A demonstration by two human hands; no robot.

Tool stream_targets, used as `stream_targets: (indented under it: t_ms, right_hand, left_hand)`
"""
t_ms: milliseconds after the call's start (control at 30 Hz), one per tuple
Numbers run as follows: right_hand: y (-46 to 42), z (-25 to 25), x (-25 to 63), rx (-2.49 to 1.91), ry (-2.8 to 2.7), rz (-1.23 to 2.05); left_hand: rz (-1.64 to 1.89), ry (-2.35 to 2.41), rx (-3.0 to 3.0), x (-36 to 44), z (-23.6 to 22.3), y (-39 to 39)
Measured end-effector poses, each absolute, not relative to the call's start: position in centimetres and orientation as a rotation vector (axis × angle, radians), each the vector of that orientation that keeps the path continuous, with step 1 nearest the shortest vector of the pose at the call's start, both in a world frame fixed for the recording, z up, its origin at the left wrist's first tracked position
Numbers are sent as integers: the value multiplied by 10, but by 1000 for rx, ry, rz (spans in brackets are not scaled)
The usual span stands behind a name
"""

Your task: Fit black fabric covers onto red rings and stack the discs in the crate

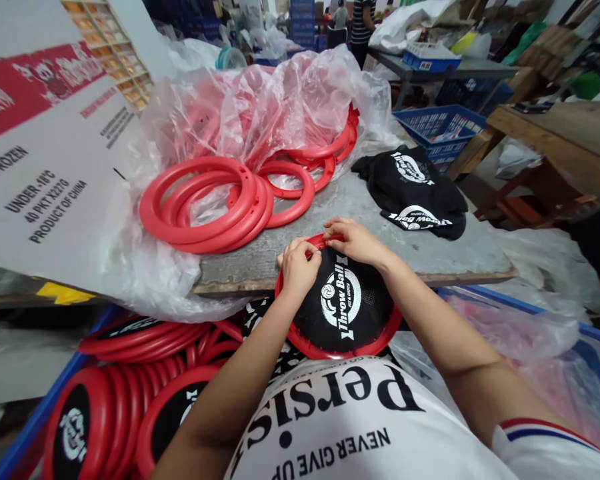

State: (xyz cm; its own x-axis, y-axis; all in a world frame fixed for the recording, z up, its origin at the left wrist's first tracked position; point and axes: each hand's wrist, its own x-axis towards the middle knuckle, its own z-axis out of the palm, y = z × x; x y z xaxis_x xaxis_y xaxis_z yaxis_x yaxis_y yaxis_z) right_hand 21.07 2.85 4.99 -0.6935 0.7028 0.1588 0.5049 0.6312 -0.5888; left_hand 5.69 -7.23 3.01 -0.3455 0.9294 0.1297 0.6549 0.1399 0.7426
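A round red throw-ball racket frame (389, 331) with black printed fabric (373, 303) across it leans between my body and the table edge. My left hand (300, 267) pinches its far rim on the left side, thumb and fingers closed. Beside it, my right hand (355, 240) grips the same rim slightly further right, fingers bent over the edge. The fabric reaches the near rim; my fingers partly hide the far rim. Just beyond my hands lie loose red rings (200, 237), stacked and overlapping. Black printed fabric pieces (415, 190) are piled to the right on the table.
Clear plastic bags (300, 93) with more red rings cover the table's back. A printed white carton (55, 160) stands at left. Finished-looking red and black discs (107, 420) fill a blue crate below left. Another plastic-lined blue crate (490, 290) sits below right. People work far behind.
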Motion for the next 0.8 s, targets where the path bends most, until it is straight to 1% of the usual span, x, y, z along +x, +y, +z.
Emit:
stream_targets:
  t_ms: [133,300,533,800]
  right_hand:
    - [31,47,202,-956,-2582,820]
    - [28,41,201,-1005,-2501,827]
    - [23,42,201,-1086,-2480,788]
    - [15,45,197,-1164,-2486,670]
  left_hand:
    - [1061,2062,1524,57,28,-71]
    - [1081,2072,1506,58,26,-70]
    - [1069,2079,1504,59,26,-70]
    - [1020,2134,1513,61,24,-68]
